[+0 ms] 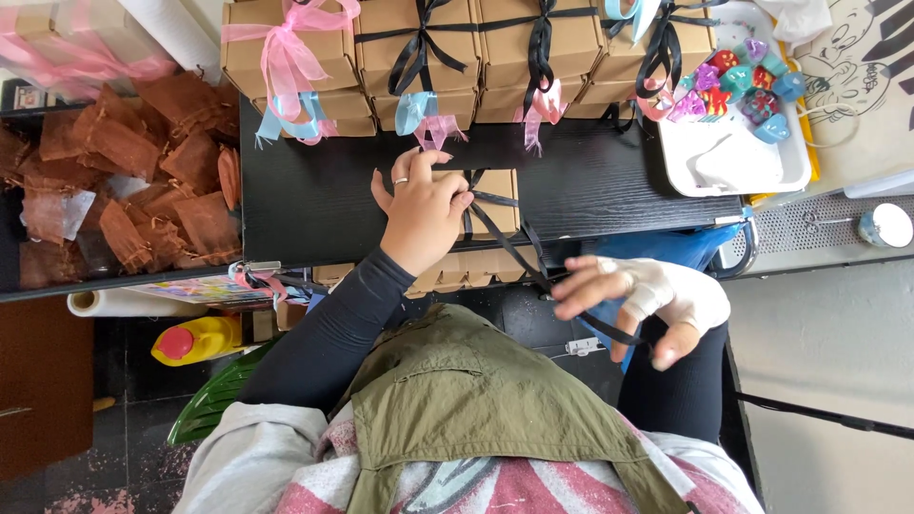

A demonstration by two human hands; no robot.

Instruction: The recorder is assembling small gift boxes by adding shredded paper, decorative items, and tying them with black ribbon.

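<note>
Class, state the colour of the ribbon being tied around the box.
Black ribbon, clearest in the head view.

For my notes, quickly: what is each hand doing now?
Left hand: pressing down on the small brown box.
Right hand: closed, pulling the black ribbon.

Even, soft daylight-like illumination, bright overall; no hard shadows, only a dim zone under the black table (314,205) toward the floor at lower left. Mild glare on the white tray (733,162) and a bright spot on the small round metal lid (893,224) at far right; the table's dark top shows a faint sheen. Wide-angle view bends straight edges near the frame borders, focus is fair in the centre, and the right hand (647,300) is slightly motion-blurred, corners softer.
</note>
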